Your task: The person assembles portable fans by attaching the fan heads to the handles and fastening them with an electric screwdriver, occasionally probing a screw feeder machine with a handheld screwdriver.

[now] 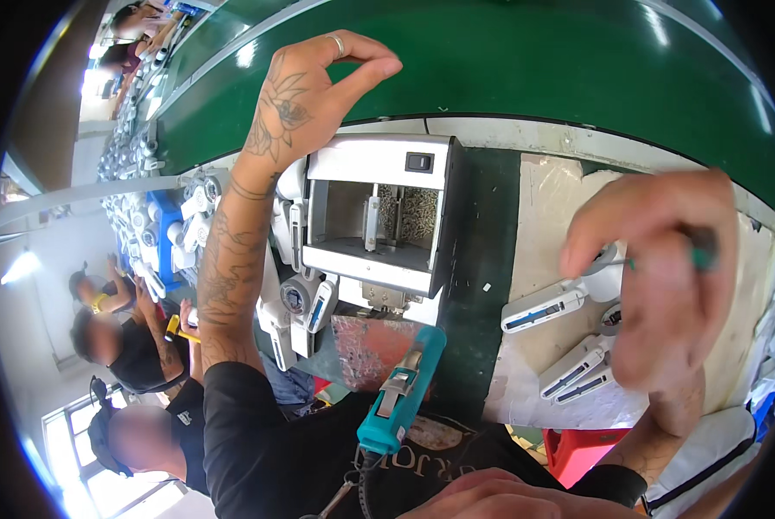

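Note:
My left hand is raised over the far left corner of a silver box-shaped machine. Its thumb and index finger meet in a pinch; whatever may lie between the tips is too small to make out. My right hand, smeared by motion, is curled round a thin tool with dark green parts, mostly hidden by the fingers. Below that hand lie white plastic device bodies with blue-dark slots, on a pale board. A teal electric screwdriver hangs before my chest.
More white devices with round heads crowd the machine's left side. Beyond runs a green surface behind a pale ledge. A red bin stands near my right. Several people sit along the left, one with a yellow tool.

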Tool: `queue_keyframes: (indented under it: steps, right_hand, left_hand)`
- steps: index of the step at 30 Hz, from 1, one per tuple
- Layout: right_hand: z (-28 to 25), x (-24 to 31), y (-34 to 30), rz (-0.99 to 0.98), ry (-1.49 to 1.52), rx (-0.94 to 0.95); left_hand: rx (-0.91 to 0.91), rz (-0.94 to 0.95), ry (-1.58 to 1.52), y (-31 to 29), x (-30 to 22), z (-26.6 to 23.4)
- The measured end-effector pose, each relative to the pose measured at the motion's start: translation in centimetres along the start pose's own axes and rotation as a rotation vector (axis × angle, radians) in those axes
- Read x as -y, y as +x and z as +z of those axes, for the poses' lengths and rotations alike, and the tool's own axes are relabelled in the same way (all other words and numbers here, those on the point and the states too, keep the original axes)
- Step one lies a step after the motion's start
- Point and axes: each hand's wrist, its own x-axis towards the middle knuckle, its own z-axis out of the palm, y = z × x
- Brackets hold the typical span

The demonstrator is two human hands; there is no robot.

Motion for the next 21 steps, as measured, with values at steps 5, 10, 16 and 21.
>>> queue_keyframes:
  steps: [5, 10, 16, 21]
  right_hand:
    - [2.9, -3.2, 1.4, -0.091, -0.732, 0.480]
    - [3.4, -3.8, 1.0, -0.364, -1.238, 0.449]
    - [3.6, -3.6, 0.0, -0.304, -1.227, 0.474]
    - [2.0, -1.7, -1.5, 0.091, -0.701, 0.349]
  left_hand:
    - [-0.089, -0.011, -0.134, -0.4, 0.6, 0.5]
    - [-0.151, -0.031, -0.075, -0.3, 0.6, 0.4]
    - [-0.205, 0.240, -0.118, -3.0, -3.2, -1.4]
    - [-0.115, 0.389, -0.092, -6.1, -5.2, -1.8]
